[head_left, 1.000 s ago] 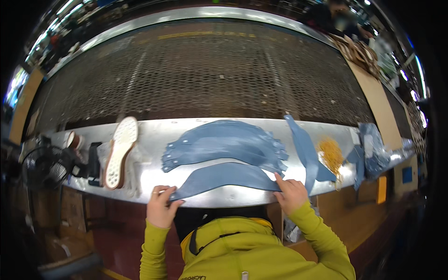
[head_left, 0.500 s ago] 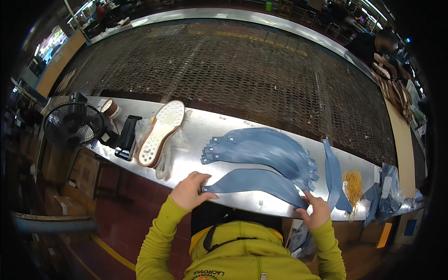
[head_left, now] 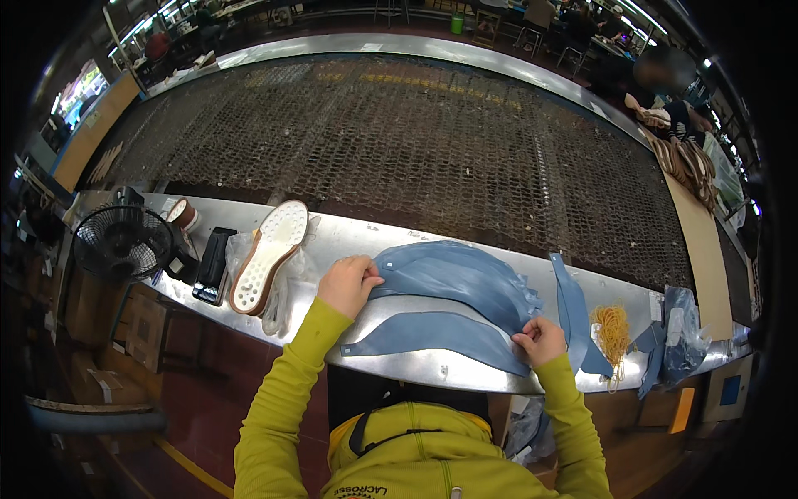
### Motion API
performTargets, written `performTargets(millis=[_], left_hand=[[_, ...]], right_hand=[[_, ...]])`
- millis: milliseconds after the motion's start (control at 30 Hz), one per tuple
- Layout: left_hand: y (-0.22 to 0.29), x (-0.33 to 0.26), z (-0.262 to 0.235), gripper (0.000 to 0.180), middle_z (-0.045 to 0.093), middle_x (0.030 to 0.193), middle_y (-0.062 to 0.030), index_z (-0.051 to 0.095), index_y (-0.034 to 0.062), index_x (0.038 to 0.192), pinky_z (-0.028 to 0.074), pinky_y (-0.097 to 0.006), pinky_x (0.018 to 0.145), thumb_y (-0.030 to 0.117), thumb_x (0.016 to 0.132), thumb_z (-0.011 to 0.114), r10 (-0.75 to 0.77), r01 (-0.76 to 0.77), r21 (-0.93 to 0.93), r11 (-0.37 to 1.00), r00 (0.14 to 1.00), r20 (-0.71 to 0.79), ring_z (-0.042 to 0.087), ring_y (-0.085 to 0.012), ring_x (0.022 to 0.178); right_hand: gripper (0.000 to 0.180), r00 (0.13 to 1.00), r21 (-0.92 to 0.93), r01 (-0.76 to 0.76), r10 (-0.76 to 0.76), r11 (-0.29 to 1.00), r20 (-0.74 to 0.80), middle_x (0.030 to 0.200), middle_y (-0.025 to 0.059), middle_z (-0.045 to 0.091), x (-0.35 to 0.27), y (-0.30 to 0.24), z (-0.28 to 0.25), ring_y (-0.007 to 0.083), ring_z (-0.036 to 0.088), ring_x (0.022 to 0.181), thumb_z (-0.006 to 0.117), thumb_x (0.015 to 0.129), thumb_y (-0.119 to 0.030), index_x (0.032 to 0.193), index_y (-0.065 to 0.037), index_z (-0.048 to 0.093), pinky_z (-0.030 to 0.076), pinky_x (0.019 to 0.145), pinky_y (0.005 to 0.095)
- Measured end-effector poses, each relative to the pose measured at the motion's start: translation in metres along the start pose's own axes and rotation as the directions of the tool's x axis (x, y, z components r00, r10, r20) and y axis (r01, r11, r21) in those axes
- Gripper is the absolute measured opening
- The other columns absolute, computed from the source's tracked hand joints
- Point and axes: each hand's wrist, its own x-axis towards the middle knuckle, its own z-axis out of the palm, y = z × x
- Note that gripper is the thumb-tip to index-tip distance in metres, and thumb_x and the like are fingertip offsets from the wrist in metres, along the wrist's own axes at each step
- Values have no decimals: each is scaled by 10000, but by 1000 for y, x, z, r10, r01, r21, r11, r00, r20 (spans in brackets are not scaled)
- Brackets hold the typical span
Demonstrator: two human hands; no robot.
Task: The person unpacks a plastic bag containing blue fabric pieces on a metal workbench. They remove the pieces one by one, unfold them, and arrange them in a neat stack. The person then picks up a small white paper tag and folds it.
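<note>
The left hand (head_left: 347, 287) and right hand (head_left: 542, 339) were apart, at opposite ends of one blue stack (head_left: 453, 276).
The left hand pinched its left end; the right hand's fingers were drawn together at the right, though whether they gripped could not be told. The layers overlapped too closely to count. One blue piece (head_left: 432, 335) lay nearer the body on the bench (head_left: 420, 371). Small white labels (head_left: 391, 264) were unreadable; the jacket (head_left: 407, 453) bore dark lettering. Rightward lay overlapping blue strips (head_left: 570, 303) and one yellow bundle (head_left: 612, 334); leftward, one sole (head_left: 270, 254), one black object (head_left: 214, 262), one brown roll (head_left: 184, 215) and one fan (head_left: 123, 241). Mesh (head_left: 374, 150) stretched beyond.
</note>
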Motion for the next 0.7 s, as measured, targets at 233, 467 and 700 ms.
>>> performTargets(millis=[233,467,700], left_hand=[[7,40,12,139,598,785,-99,631,21,798,473,-340,681,119,759,723,72,-59,-67,996,975,211,577,-227,730],[10,35,8,162,600,765,-129,646,6,835,489,-359,719,129,763,723,99,-95,-28,995,979,178,610,-279,779],[14,24,2,101,594,712,-63,662,-16,857,444,-254,569,29,779,708,108,-83,-162,983,983,148,539,-107,607]], right_hand=[[289,997,113,-42,48,993,-52,629,48,583,-4,16,-6,148,548,570,796,685,-104,900,-12,627,453,570,285],[295,993,61,-86,91,994,-79,679,74,613,-5,3,-10,229,597,633,791,700,-144,914,-15,634,476,617,330],[243,981,-176,-30,-5,984,-193,846,87,639,-17,-4,-10,291,611,795,780,709,-214,844,-60,651,466,752,388]])
